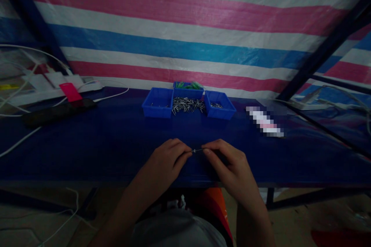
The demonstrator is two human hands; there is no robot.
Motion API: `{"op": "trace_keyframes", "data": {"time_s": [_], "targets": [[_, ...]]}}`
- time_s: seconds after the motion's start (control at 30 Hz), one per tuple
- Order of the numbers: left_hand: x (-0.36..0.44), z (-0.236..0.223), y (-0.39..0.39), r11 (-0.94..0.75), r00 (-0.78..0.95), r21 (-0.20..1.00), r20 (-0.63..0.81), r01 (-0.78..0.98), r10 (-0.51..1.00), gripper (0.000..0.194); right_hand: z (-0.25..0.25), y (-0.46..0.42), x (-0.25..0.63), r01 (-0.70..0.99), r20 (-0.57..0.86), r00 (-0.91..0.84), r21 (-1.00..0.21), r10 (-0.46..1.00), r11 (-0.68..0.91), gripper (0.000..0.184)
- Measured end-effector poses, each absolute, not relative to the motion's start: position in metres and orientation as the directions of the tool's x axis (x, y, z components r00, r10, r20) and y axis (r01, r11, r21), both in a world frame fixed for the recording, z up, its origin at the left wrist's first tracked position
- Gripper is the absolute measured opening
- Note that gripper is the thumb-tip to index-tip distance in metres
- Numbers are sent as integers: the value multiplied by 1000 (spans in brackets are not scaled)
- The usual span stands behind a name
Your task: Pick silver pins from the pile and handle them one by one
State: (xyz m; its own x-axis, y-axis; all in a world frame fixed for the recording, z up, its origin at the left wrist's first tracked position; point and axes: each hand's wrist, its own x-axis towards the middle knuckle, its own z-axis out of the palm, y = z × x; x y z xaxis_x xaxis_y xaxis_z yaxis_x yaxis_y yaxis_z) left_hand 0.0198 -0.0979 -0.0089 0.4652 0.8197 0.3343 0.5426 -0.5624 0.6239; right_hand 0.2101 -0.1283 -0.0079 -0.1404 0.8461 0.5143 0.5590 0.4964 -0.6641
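A thin metal blind rivet [194, 150] with a small collar spans the gap between my hands, just above the blue table. My left hand [171, 158] pinches its left end between thumb and fingertips. The right end, a thin pin, is gripped between the thumb and index finger of my right hand [228, 162]. Beyond the hands lies a loose heap of similar metal pieces [188, 105]. A blue bin [158, 112] on its left holds a few small pieces, and a blue bin [220, 113] on its right contains several more.
Behind the heap stands a third blue bin [188, 92] with green items in it. White cables and a dark flat object [60, 112] lie at the left. A pixelated flat item [265, 122] rests on the right. Striped sheeting [179, 38] hangs behind the table [121, 135].
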Motion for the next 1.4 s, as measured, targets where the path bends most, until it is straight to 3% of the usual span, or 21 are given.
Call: {"op": "trace_keyframes", "data": {"time_s": [0.2, 0.4, 0.53, 0.67, 0.73, 1.0, 1.27, 1.4], "targets": [[21, -11, -98, -563, 458, 599, 338, 569, 822, 17, -12, -127, 212, 556, 569, -159, -624, 807, 549, 11], [22, -13, -96, -566, 450, 578, 348, 588, 822, 21, -13, -129, 216, 635, 668, -149, -500, 729, 588, 9], [21, -13, -98, -580, 470, 573, 346, 580, 812, 17, 22, -128, 232, 736, 739, -257, -267, 622, 622, 8], [21, -12, -100, -597, 479, 570, 363, 564, 799, 14, 72, -96, 253, 848, 786, -319, -12, 530, 529, 13], [21, -12, -100, -593, 473, 568, 362, 571, 803, 15, 87, -63, 265, 875, 769, -343, 52, 539, 482, 16], [20, -11, -99, -591, 485, 564, 346, 577, 803, 15, 51, 46, 304, 938, 638, -233, -52, 734, 343, 23], [21, -12, -100, -657, 554, 453, 356, 603, 753, 15, 32, 39, 297, 901, 623, -333, -12, 708, 434, 30], [11, 2, -91, -745, 707, 349, 256, 568, 659, 12, 27, 23, 273, 802, 552, -518, 47, 653, 596, 31]]}}
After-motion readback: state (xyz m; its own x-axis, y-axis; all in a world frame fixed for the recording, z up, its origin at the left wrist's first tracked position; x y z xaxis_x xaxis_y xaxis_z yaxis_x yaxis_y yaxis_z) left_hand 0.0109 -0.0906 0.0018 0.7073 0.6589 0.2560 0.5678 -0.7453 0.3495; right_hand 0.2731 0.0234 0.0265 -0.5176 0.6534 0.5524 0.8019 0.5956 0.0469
